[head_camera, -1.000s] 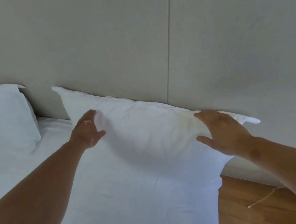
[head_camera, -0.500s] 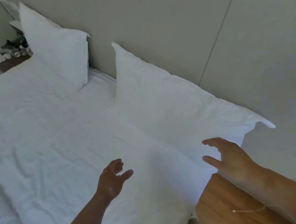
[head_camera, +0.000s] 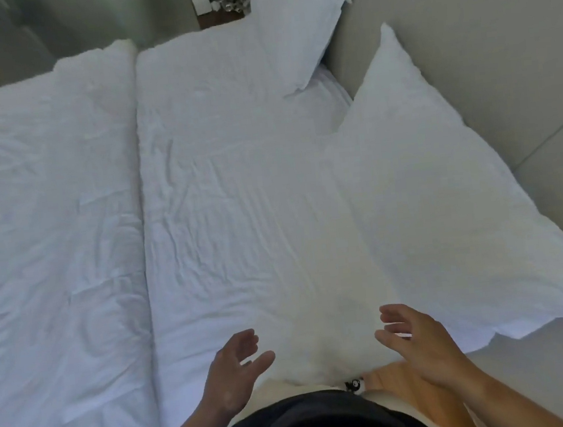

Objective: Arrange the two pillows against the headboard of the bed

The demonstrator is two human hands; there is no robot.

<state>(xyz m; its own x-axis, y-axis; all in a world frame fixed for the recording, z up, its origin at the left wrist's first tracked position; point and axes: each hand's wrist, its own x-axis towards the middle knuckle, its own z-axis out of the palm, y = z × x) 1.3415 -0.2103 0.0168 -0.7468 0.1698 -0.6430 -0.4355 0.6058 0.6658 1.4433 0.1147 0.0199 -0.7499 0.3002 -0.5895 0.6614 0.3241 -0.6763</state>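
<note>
Two white pillows lean upright against the beige headboard [head_camera: 483,39] on the right. The near pillow [head_camera: 443,191] is large and fills the right side of the view. The far pillow [head_camera: 296,29] stands at the top, beside the bed's far corner. My left hand [head_camera: 233,373] hovers over the white sheet [head_camera: 220,202] near the bed's edge, fingers apart, holding nothing. My right hand [head_camera: 419,341] is also free with spread fingers, just off the near pillow's lower corner. Neither hand touches a pillow.
A folded white duvet [head_camera: 48,235] covers the left part of the bed. A nightstand [head_camera: 218,2] with small items stands beyond the far pillow. Wooden floor [head_camera: 392,378] and my dark clothing [head_camera: 321,423] show at the bottom.
Both hands let go of the near pillow and drew back toward me. The view swung left and down, showing the whole bed and both pillows.
</note>
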